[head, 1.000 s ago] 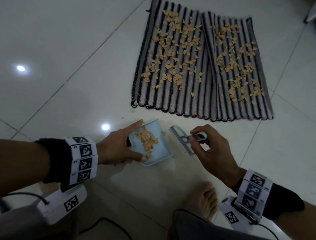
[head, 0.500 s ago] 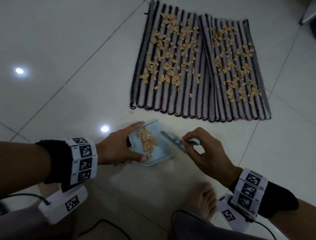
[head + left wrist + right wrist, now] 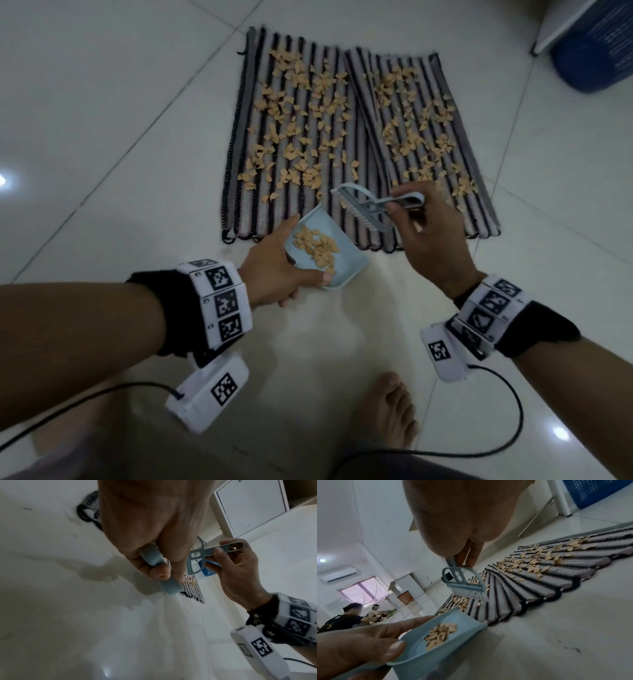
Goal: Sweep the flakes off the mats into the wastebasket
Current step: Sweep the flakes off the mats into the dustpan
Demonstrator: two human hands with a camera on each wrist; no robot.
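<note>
Two striped mats lie side by side on the white tile floor, the left mat [image 3: 291, 137] and the right mat [image 3: 428, 137], both strewn with tan flakes [image 3: 301, 113]. My left hand [image 3: 274, 270] grips a small light-blue dustpan [image 3: 346, 270] at the left mat's near edge; a heap of flakes [image 3: 317, 248] lies in it. My right hand [image 3: 424, 233] pinches the handle of a light-blue hand brush [image 3: 363, 209], bristles hanging just above the mat's near edge beyond the pan. In the right wrist view the brush [image 3: 465, 586] hovers over the mat, above the dustpan [image 3: 447, 631].
A blue perforated wastebasket [image 3: 596, 48] stands at the far right beside a white furniture leg [image 3: 561, 31]. My bare foot [image 3: 387, 411] rests on the floor below the hands. Cables trail from both wrist units. An orange basket [image 3: 405, 597] and seated people [image 3: 346, 616] are far off.
Both hands have moved forward from the bare floor to the left mat's near edge. The brush has lifted out of the dustpan and now hangs over the mat.
</note>
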